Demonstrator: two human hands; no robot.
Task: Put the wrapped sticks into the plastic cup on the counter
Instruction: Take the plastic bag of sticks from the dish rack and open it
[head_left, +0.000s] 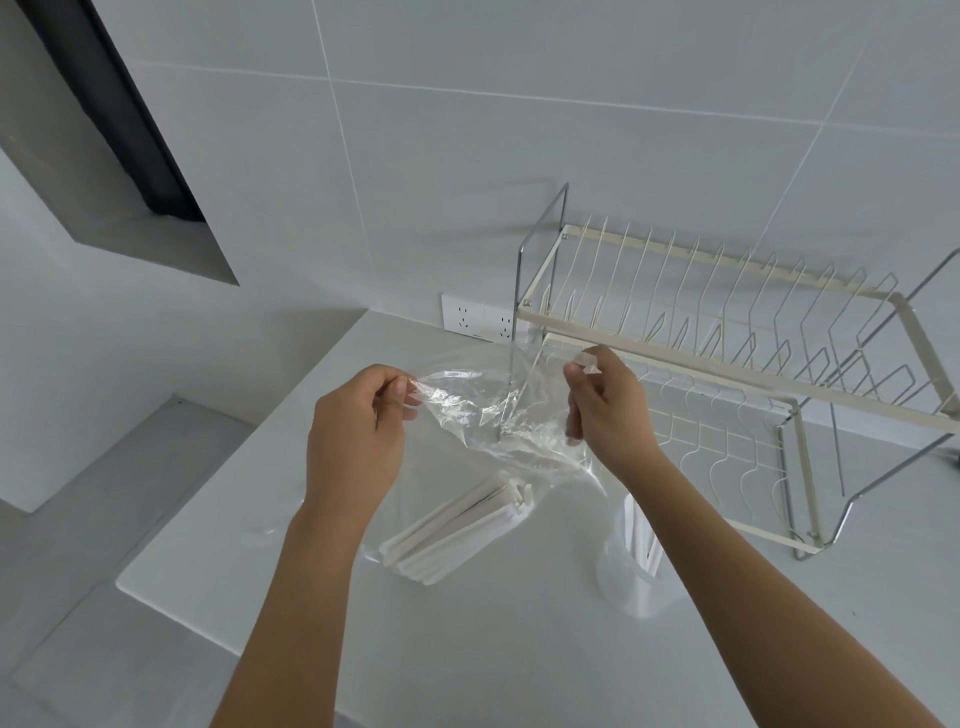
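A clear plastic bag (493, 410) hangs above the white counter (493, 649), stretched between both hands. My left hand (358, 436) pinches its left edge and my right hand (605, 410) pinches its right edge. Inside the bag's lower end a bundle of white wrapped sticks (457, 530) lies slanted, resting on the counter. A clear plastic cup (636, 577) stands to the right under my right forearm, with a few white sticks upright in it; the forearm hides part of it.
A two-tier wire dish rack (727, 332) stands at the back right against the tiled wall. A double wall socket (475, 317) sits behind the bag. The counter's left edge drops to the floor (78, 597).
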